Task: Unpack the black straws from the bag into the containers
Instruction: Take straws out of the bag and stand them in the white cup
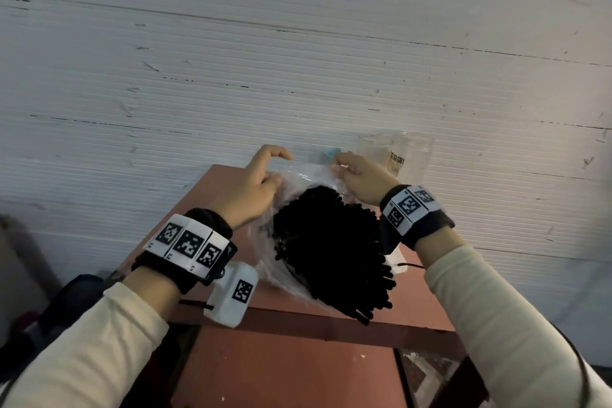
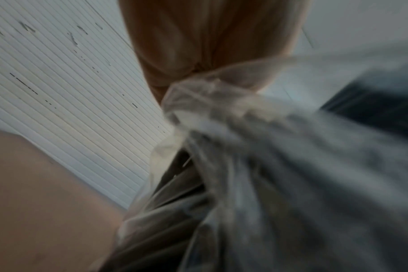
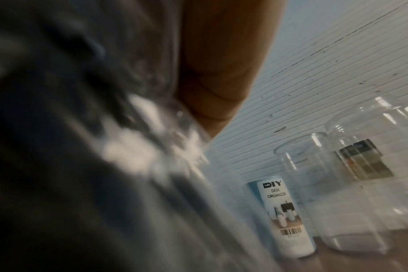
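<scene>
A thick bundle of black straws (image 1: pixel 331 248) lies in a clear plastic bag (image 1: pixel 306 175) on the reddish-brown table (image 1: pixel 414 305). My left hand (image 1: pixel 255 185) pinches the bag's top edge on the left; in the left wrist view its fingers (image 2: pixel 198 46) hold bunched plastic (image 2: pixel 221 103). My right hand (image 1: pixel 357 175) grips the same edge on the right. Clear containers (image 1: pixel 397 152) stand at the table's far right corner. In the right wrist view a narrow clear container (image 3: pixel 314 184) and a wider one (image 3: pixel 389 165) stand beside a white "DIY Desk Organizer" container (image 3: pixel 284 217).
A white ribbed wall (image 1: pixel 298 60) rises directly behind the table. The table's front edge (image 1: pixel 298 321) runs below the straw ends, which overhang it slightly. Dark objects (image 1: pixel 49 308) sit low at the left, off the table.
</scene>
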Demonstrator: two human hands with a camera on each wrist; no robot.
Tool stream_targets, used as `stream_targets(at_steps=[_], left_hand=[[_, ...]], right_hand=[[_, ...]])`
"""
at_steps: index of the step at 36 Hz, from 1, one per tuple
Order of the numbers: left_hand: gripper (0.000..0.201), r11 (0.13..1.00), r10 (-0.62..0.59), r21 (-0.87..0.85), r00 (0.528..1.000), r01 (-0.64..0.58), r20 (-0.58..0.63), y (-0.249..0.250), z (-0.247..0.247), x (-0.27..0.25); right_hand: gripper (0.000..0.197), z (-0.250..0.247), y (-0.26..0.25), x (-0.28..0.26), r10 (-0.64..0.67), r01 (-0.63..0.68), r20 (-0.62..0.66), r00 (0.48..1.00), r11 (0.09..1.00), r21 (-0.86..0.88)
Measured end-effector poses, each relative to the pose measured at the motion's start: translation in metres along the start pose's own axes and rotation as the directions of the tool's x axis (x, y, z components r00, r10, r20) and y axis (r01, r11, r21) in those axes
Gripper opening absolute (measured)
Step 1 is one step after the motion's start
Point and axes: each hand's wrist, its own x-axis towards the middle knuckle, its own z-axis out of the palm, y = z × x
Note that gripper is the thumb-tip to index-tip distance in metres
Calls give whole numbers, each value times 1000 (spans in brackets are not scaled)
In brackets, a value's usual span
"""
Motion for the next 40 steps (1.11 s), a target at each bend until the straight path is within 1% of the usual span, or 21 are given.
stream_targets(at_steps=[2,4,6,8,10,12,13,17,20,23,25,26,28,31,33,35,37,39,40], left_hand=[[29,1000,13,9,1000,-13,-5,0,-1,-1],[25,1000,15,3,1000,-15,-4,2,-1,-3],[24,1000,-6,-17,1000,6,-12,0,0,-2],[29,997,-53,-50,998,51,-29,-5,1,-1],[33,993,-94,-67,995,92,-31,-10,3,1],[32,989,-121,-89,992,117,-43,-12,5,2],[32,986,-135,-103,990,130,-40,-12,4,1],[33,980,-151,-120,987,156,49,-19,0,1],[36,981,-162,-91,981,172,105,-23,-5,-1],[46,984,-167,-35,969,176,185,-32,-9,-3],[50,984,-174,9,959,176,224,-39,-11,-7],[52,984,-179,33,955,176,236,-41,-11,-10],[56,988,-157,39,965,153,209,-42,-12,-13],[57,994,-94,-45,990,99,103,-35,-9,-13],[49,990,-81,-117,997,79,-5,-33,-10,-9],[40,987,-86,-146,990,68,-115,-27,-13,-4],[37,971,-99,-232,976,52,-194,-20,-16,0],[28,950,-131,-305,972,66,-196,-13,-16,4],[23,942,-148,-324,973,85,-175,-11,-16,5]], right_hand=[[14,3,4,1,-4,4,3,1000,1000,17],[12,3,7,0,-31,31,-8,999,999,22],[10,2,6,-4,-62,62,-26,998,998,25],[13,-1,4,-11,-86,87,-31,996,996,31],[17,-4,3,-21,-42,43,-32,999,998,50],[24,-8,2,-36,27,-23,-36,999,994,105],[28,-10,2,-45,43,-37,-43,998,990,138],[34,-14,-1,-82,59,-39,-76,995,971,236],[37,-10,0,-101,55,-41,-44,997,960,279],[42,-1,1,-110,39,-46,27,999,947,317],[42,4,0,-110,20,-29,29,999,940,339],[41,6,-1,-109,10,-15,16,1000,947,320],[38,9,-1,-104,-3,9,-26,1000,967,254],[33,8,-1,-95,3,24,-116,993,973,231],[30,3,-6,-88,28,37,-211,977,954,299],[32,-3,-14,-80,66,73,-308,949,906,418],[30,-8,-18,-72,104,87,-387,916,892,444],[22,-12,-21,-64,141,71,-433,890,896,439],[16,-13,-22,-61,175,58,-430,885,878,476]])
